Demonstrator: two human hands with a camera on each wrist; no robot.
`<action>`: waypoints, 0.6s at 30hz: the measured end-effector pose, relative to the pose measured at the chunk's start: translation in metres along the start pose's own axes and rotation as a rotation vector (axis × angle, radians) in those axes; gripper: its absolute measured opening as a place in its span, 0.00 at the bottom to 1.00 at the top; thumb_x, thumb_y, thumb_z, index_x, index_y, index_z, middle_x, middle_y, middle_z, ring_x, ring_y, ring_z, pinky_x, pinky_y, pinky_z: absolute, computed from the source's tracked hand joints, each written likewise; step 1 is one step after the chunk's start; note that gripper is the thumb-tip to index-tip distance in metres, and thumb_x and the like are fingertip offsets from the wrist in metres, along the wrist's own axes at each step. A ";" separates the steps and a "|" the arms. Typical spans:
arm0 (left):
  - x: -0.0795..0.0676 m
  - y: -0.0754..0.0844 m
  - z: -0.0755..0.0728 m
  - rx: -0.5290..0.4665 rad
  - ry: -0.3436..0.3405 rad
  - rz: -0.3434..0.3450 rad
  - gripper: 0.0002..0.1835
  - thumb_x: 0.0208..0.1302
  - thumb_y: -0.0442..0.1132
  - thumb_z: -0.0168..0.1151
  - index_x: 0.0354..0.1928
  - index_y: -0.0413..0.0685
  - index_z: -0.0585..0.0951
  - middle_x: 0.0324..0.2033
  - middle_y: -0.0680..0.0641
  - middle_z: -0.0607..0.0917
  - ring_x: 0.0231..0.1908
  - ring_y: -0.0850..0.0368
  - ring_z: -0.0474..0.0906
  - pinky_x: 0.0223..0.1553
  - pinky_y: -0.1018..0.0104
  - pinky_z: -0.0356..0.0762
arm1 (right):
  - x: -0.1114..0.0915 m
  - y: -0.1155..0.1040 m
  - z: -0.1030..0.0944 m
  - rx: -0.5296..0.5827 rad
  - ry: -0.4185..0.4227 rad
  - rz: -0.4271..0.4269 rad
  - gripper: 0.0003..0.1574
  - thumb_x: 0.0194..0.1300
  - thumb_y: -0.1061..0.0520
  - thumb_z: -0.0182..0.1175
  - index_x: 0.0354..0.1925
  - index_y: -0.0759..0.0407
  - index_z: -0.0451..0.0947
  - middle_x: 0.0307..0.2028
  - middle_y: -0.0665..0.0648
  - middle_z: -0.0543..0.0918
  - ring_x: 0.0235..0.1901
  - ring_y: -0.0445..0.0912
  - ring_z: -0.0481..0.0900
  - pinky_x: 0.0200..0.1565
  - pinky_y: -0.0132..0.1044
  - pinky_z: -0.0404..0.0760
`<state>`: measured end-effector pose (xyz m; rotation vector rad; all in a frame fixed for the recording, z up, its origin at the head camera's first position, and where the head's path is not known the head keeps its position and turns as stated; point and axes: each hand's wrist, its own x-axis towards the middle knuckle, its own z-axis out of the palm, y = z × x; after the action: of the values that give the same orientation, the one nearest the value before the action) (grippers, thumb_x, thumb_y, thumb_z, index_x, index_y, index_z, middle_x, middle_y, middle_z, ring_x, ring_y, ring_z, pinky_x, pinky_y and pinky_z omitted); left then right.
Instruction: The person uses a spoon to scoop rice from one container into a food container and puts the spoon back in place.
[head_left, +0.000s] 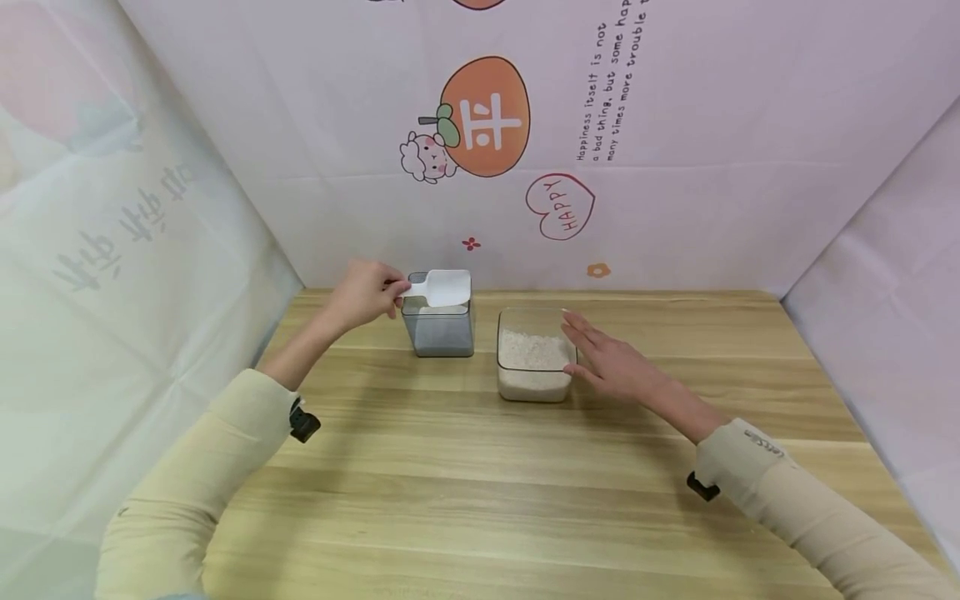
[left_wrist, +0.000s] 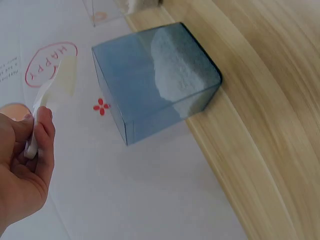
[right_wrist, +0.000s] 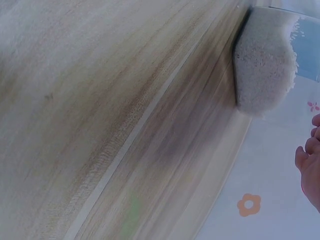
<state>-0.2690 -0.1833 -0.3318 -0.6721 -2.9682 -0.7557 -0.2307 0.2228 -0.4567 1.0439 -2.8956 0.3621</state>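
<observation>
My left hand [head_left: 367,293] pinches the handle of a white scoop [head_left: 452,288] and holds it over the mouth of a blue-grey see-through container [head_left: 442,340]. Some white, rice-like contents [left_wrist: 175,67] show inside that container in the left wrist view. To its right stands a clear container [head_left: 536,388] partly filled with white rice [head_left: 528,348]. Fingers fairly straight, my right hand [head_left: 621,367] is at the right rim of the rice container; the right wrist view shows only part of this hand [right_wrist: 311,160] at its edge. Whether the scoop holds anything is hard to tell.
Both containers stand towards the back of a wood-grain table [head_left: 480,492]. Behind it rises a white printed backdrop [head_left: 697,225], with white sheets at the left [head_left: 67,350] and right [head_left: 885,275] sides.
</observation>
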 end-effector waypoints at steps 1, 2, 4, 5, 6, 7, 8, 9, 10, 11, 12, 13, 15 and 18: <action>0.000 0.003 0.003 0.005 -0.003 0.012 0.12 0.74 0.37 0.57 0.38 0.36 0.86 0.23 0.44 0.87 0.19 0.61 0.81 0.23 0.70 0.75 | 0.000 0.000 0.000 0.001 -0.002 0.001 0.46 0.77 0.41 0.49 0.77 0.65 0.47 0.79 0.65 0.46 0.74 0.61 0.58 0.64 0.57 0.72; 0.000 0.006 0.005 0.011 -0.006 0.024 0.12 0.74 0.37 0.57 0.38 0.37 0.86 0.23 0.44 0.86 0.19 0.61 0.81 0.24 0.69 0.76 | 0.000 0.000 0.000 0.000 -0.004 0.002 0.46 0.77 0.40 0.49 0.77 0.65 0.47 0.79 0.65 0.46 0.74 0.60 0.58 0.64 0.57 0.72; 0.001 0.012 0.011 0.040 -0.005 0.058 0.12 0.73 0.36 0.57 0.38 0.37 0.87 0.23 0.45 0.87 0.18 0.61 0.81 0.24 0.69 0.77 | 0.000 -0.001 0.000 0.002 -0.005 0.006 0.47 0.77 0.40 0.49 0.77 0.65 0.47 0.79 0.64 0.46 0.75 0.60 0.57 0.64 0.57 0.71; 0.002 0.016 0.014 0.050 -0.007 0.071 0.12 0.73 0.36 0.57 0.39 0.37 0.87 0.23 0.45 0.87 0.18 0.61 0.81 0.25 0.69 0.78 | 0.000 -0.001 -0.001 0.004 -0.007 0.007 0.47 0.77 0.40 0.49 0.77 0.65 0.47 0.79 0.64 0.45 0.75 0.60 0.56 0.65 0.57 0.71; 0.003 0.019 0.017 0.060 -0.009 0.086 0.12 0.73 0.36 0.57 0.39 0.36 0.87 0.23 0.46 0.87 0.18 0.61 0.81 0.25 0.69 0.79 | 0.000 -0.001 -0.001 0.007 -0.007 0.009 0.47 0.77 0.40 0.49 0.77 0.65 0.47 0.79 0.64 0.45 0.75 0.60 0.55 0.65 0.58 0.71; 0.004 0.022 0.020 0.073 -0.013 0.097 0.12 0.73 0.36 0.57 0.38 0.37 0.87 0.22 0.47 0.86 0.18 0.61 0.81 0.25 0.69 0.78 | 0.000 -0.001 0.000 0.008 -0.006 0.009 0.47 0.77 0.40 0.49 0.77 0.65 0.47 0.79 0.63 0.45 0.76 0.60 0.55 0.65 0.58 0.71; 0.006 0.025 0.023 0.085 -0.015 0.109 0.12 0.73 0.37 0.57 0.37 0.38 0.87 0.22 0.48 0.86 0.18 0.62 0.80 0.25 0.69 0.77 | 0.000 -0.001 0.000 0.006 -0.005 0.009 0.46 0.77 0.40 0.49 0.77 0.65 0.47 0.79 0.63 0.45 0.76 0.60 0.55 0.65 0.58 0.71; 0.007 0.028 0.026 0.096 -0.016 0.123 0.12 0.73 0.37 0.57 0.36 0.39 0.87 0.21 0.49 0.85 0.17 0.63 0.79 0.25 0.70 0.76 | 0.000 -0.001 0.000 0.007 -0.002 0.008 0.46 0.77 0.40 0.49 0.77 0.65 0.48 0.79 0.63 0.45 0.75 0.60 0.55 0.64 0.58 0.71; 0.008 0.031 0.029 0.105 -0.018 0.135 0.12 0.73 0.37 0.58 0.35 0.40 0.87 0.20 0.50 0.85 0.17 0.63 0.78 0.24 0.70 0.75 | 0.000 0.000 0.001 0.007 -0.001 0.007 0.46 0.77 0.40 0.49 0.77 0.65 0.48 0.79 0.63 0.45 0.75 0.60 0.55 0.64 0.58 0.72; 0.010 0.034 0.032 0.116 -0.019 0.146 0.12 0.73 0.37 0.58 0.34 0.41 0.86 0.19 0.51 0.83 0.17 0.64 0.76 0.24 0.70 0.73 | 0.000 0.000 0.001 0.004 0.002 0.006 0.46 0.77 0.39 0.48 0.77 0.65 0.48 0.79 0.63 0.45 0.75 0.60 0.56 0.64 0.57 0.72; 0.012 0.036 0.035 0.130 -0.018 0.161 0.12 0.73 0.37 0.58 0.33 0.41 0.86 0.19 0.51 0.82 0.17 0.64 0.75 0.23 0.71 0.71 | 0.000 0.000 0.001 0.002 0.004 0.006 0.46 0.77 0.39 0.48 0.77 0.65 0.48 0.79 0.63 0.45 0.75 0.60 0.56 0.64 0.57 0.72; 0.013 0.039 0.037 0.150 -0.015 0.174 0.12 0.73 0.37 0.58 0.32 0.42 0.86 0.18 0.51 0.81 0.17 0.63 0.73 0.23 0.71 0.69 | 0.000 0.000 0.002 -0.002 0.008 0.003 0.46 0.77 0.39 0.47 0.77 0.65 0.48 0.79 0.64 0.46 0.74 0.61 0.58 0.64 0.57 0.72; 0.016 0.044 0.043 0.188 -0.011 0.197 0.12 0.72 0.38 0.59 0.32 0.42 0.86 0.18 0.51 0.80 0.18 0.62 0.69 0.23 0.71 0.67 | 0.000 0.001 0.002 0.000 0.012 0.002 0.46 0.77 0.38 0.46 0.77 0.65 0.47 0.79 0.63 0.46 0.74 0.61 0.59 0.64 0.57 0.72; 0.021 0.052 0.052 0.260 -0.009 0.232 0.12 0.72 0.39 0.60 0.35 0.41 0.87 0.20 0.50 0.81 0.20 0.60 0.68 0.23 0.70 0.66 | 0.000 0.001 0.003 0.005 0.015 0.000 0.47 0.77 0.37 0.45 0.77 0.65 0.47 0.79 0.64 0.46 0.73 0.61 0.61 0.63 0.58 0.72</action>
<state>-0.2616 -0.1100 -0.3519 -0.9752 -2.8516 -0.3444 -0.2313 0.2234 -0.4597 1.0375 -2.8829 0.3757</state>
